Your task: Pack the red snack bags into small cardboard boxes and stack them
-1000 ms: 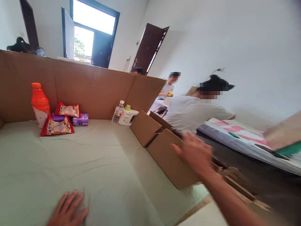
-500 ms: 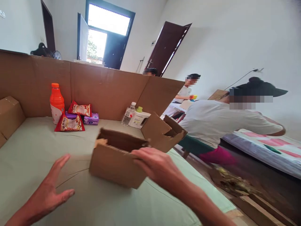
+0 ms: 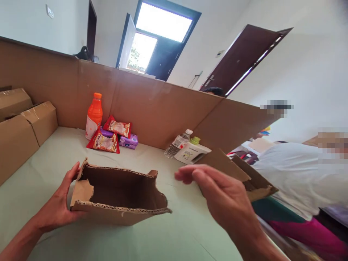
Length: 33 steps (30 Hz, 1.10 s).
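Observation:
An open brown cardboard box (image 3: 119, 194) with torn flaps lies on the pale green cloth (image 3: 40, 163) right in front of me. My left hand (image 3: 57, 208) grips its left end, thumb up along the edge. Just to the right of the box, my right hand (image 3: 217, 192) hovers without touching it, fingers loosely stretched and holding nothing. A second open cardboard box (image 3: 241, 174) sits behind my right hand at the table's right edge.
A tall cardboard wall (image 3: 152, 108) rings the table. Against it stand an orange bottle (image 3: 94, 115), red snack bags (image 3: 104, 142), a purple pack (image 3: 129, 140), a water bottle (image 3: 178, 144) and a white container (image 3: 191, 152). Closed boxes (image 3: 19, 127) are stacked left. A person in a white shirt (image 3: 293, 177) bends at right.
My right hand pulled the box from the table's right side to the middle, then let go. My left hand lifted off the cloth and took hold of the box's left end.

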Available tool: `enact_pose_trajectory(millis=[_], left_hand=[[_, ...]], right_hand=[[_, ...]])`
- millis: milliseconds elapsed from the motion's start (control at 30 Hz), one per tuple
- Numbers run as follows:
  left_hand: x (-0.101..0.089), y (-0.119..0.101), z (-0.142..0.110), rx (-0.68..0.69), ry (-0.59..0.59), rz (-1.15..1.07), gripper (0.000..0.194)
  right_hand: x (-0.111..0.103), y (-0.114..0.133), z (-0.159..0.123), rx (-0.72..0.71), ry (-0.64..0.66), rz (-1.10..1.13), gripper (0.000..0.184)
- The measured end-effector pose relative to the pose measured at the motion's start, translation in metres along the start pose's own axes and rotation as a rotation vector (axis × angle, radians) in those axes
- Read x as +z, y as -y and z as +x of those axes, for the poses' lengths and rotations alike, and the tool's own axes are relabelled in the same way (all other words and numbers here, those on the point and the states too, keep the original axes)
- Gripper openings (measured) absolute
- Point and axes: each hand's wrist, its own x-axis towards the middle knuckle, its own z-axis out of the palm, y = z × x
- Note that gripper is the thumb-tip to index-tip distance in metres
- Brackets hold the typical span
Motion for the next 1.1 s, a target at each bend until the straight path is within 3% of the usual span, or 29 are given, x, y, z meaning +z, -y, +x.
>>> enact_pose_trajectory(millis=[33, 100, 233, 367, 433, 500, 633, 767, 867, 967, 1033, 1067, 1100], left_hand=[[-0.003, 0.004, -0.002, -0.014, -0.02, -0.003, 0.116], [-0.004, 0.01, -0.004, -0.035, -0.023, -0.025, 0.115], [0.003, 0.014, -0.006, -0.029, -0.015, -0.011, 0.114], [0.008, 0.016, -0.006, -0.02, -0.025, 0.021, 0.112], [0.007, 0.019, -0.007, -0.018, -0.046, 0.034, 0.113], [0.006, 0.02, -0.007, -0.025, -0.071, 0.043, 0.113], [0.003, 0.017, -0.005, -0.016, -0.051, 0.017, 0.11], [0.001, 0.018, -0.003, 0.013, -0.025, -0.041, 0.111], [0.002, 0.022, -0.003, 0.015, -0.033, -0.049, 0.113], [0.001, 0.021, -0.002, -0.001, -0.026, -0.069, 0.113], [0.0, 0.017, -0.002, 0.003, -0.019, -0.098, 0.114], [0.0, 0.016, -0.002, 0.01, -0.018, -0.109, 0.115], [-0.001, 0.015, -0.002, 0.013, -0.016, -0.116, 0.116]], right_hand=[[0.006, -0.013, 0.013, 0.04, -0.047, -0.008, 0.04], [0.034, -0.037, 0.042, 0.052, 0.016, -0.094, 0.035], [0.13, -0.065, 0.104, 0.007, 0.244, -0.296, 0.026], [0.215, -0.064, 0.158, -0.058, 0.365, -0.421, 0.041], [0.238, -0.062, 0.173, -0.073, 0.429, -0.488, 0.042], [0.246, -0.063, 0.178, -0.069, 0.497, -0.551, 0.037], [0.227, -0.07, 0.161, -0.03, 0.609, -0.623, 0.026], [0.17, -0.071, 0.131, 0.021, 0.522, -0.596, 0.014], [0.114, -0.057, 0.109, 0.059, 0.275, -0.569, 0.023], [0.065, -0.024, 0.085, -0.029, -0.191, -0.337, 0.02], [0.043, 0.004, 0.066, -0.139, -0.436, -0.143, 0.025], [0.036, 0.017, 0.056, -0.202, -0.476, -0.101, 0.027], [0.032, 0.029, 0.046, -0.27, -0.437, -0.108, 0.026]])
